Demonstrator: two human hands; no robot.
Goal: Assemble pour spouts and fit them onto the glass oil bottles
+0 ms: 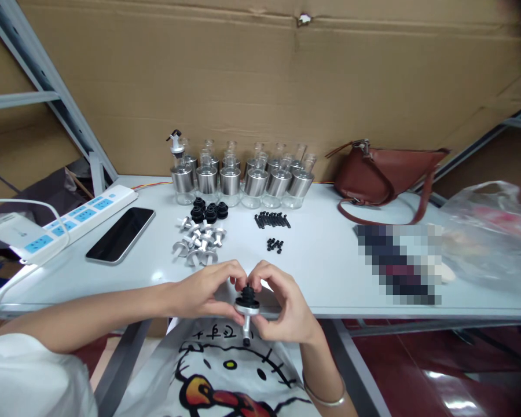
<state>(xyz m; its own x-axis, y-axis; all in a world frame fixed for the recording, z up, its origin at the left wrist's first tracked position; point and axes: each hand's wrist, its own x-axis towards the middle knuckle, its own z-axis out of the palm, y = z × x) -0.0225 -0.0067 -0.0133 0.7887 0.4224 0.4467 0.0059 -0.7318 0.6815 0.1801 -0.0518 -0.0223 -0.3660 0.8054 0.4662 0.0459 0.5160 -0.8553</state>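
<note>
My left hand (220,291) and my right hand (285,302) both grip one pourer stopper (247,308) at the table's front edge. It has a black ribbed plug pointing up and away and a silver spout with a black tip pointing toward me. Beyond my left hand lie silver spout pieces (200,240) in a loose pile, with several black ribbed plugs (209,211) behind them. Thin black parts (272,219) lie in a row to the right, and small black caps (275,245) sit nearer me.
Glass bottles with metal bands (230,179) stand at the back; the leftmost carries a pourer (177,146). A phone (121,234) and power strip (82,217) lie left. Right are a brown bag (391,171), a pixelated item (399,263) and a plastic bag (495,231).
</note>
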